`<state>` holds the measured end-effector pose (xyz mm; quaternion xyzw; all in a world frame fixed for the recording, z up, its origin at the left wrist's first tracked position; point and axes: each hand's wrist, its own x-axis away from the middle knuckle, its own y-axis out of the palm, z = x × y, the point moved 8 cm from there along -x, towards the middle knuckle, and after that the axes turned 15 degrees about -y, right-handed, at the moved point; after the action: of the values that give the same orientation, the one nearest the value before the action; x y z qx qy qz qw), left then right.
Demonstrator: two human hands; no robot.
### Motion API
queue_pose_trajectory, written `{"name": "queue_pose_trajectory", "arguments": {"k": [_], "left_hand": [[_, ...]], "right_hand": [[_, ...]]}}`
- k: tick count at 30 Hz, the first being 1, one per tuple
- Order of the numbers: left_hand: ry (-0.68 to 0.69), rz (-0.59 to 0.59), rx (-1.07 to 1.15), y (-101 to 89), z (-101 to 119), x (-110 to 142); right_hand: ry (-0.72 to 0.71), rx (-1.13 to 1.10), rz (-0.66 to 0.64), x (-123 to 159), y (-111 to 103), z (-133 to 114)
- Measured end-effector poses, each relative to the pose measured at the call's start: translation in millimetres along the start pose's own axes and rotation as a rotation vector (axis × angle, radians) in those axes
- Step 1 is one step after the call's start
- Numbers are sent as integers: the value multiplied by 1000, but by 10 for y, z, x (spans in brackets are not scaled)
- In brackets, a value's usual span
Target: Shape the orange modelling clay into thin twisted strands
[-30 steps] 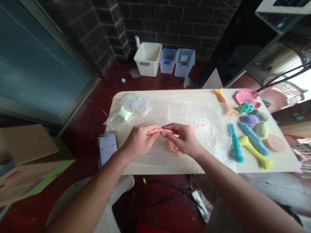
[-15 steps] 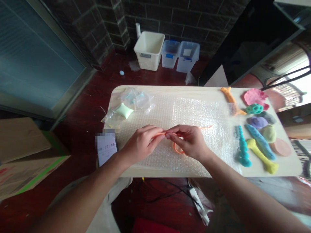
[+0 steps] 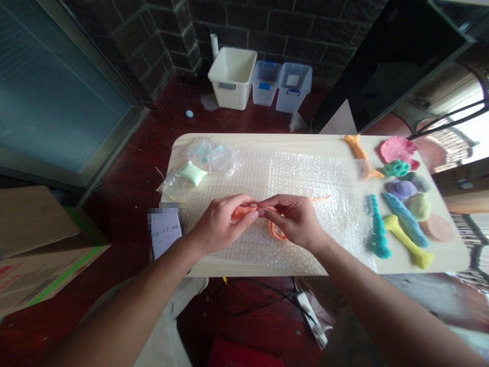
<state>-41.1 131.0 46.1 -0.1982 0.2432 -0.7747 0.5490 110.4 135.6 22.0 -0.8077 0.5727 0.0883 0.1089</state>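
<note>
Over the middle of the bubble wrap (image 3: 305,173), my left hand (image 3: 221,224) and my right hand (image 3: 298,219) meet fingertip to fingertip. Both are closed in a pinch on a piece of soft orange clay (image 3: 240,211), which shows between the left thumb and fingers; the right fingers hide part of it. Below the right hand a thin loop of orange clay (image 3: 274,232) hangs or lies near the wrap. Beyond the right knuckles, a thin orange strand (image 3: 321,198) rests on the wrap. Whether these pieces join is hidden.
Shaped clay pieces stand along the table's right side, among them a teal beaded strip (image 3: 379,229), a yellow bone shape (image 3: 408,242) and an orange figure (image 3: 357,149). At left are a pale green packet (image 3: 193,174), plastic bags (image 3: 223,159) and a phone (image 3: 166,229) showing a timer.
More of the orange clay shows at my left fingers, looking broader than before. Both hands stay together in nearly the same place. The view has shifted slightly.
</note>
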Motion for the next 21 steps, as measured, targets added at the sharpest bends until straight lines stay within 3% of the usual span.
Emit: {"name": "queue_pose_trajectory", "arguments": {"k": [3,7,12,16,21], "left_hand": [[-27,-16,17,7,-36,-17],[44,52,8,-64,4,-4],[75,53,-30,-82,15,28],[92,25,-30,-74,18,39],[120,62,-30,-123,33,42]], "right_hand": [[9,-32,-23,-4,22,13],[66,-91,20,11,15,67],[20,17,34,-1,-10,24],[-1,-5,-5,-15,42,-5],[29,-48,40,-17,27,14]]}}
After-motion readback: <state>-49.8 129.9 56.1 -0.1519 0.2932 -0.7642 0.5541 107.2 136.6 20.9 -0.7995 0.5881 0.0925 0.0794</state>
